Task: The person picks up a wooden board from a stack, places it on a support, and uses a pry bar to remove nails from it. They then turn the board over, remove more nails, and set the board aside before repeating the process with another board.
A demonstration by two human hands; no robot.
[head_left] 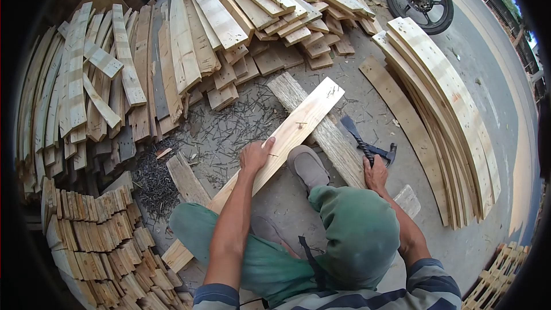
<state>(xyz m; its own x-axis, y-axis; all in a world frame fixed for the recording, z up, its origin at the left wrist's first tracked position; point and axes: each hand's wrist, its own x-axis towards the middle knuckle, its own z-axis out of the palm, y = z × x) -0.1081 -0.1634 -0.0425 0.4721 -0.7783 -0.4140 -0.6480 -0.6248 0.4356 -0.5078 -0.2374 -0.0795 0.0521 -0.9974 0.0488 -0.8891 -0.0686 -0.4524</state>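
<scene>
Your left hand (256, 155) clasps the pale plank (313, 109) mid-frame! Right of centre, your right hand (376, 174) grips a dark tool (363, 144).

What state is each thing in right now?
Rough weathered wooden beam, lying flat, partly covered
Long pale wooden plank, resting across the beam
Left hand, gripping the plank's edge
Twisted dark metal bar, held
Right hand, closed around the bar
Dark metal nails, loosely heaped
Pale wooden boards at upper left, unevenly piled
Long pale wooden boards at right, stacked
Green motorcycle, upright, partly out of frame
</scene>
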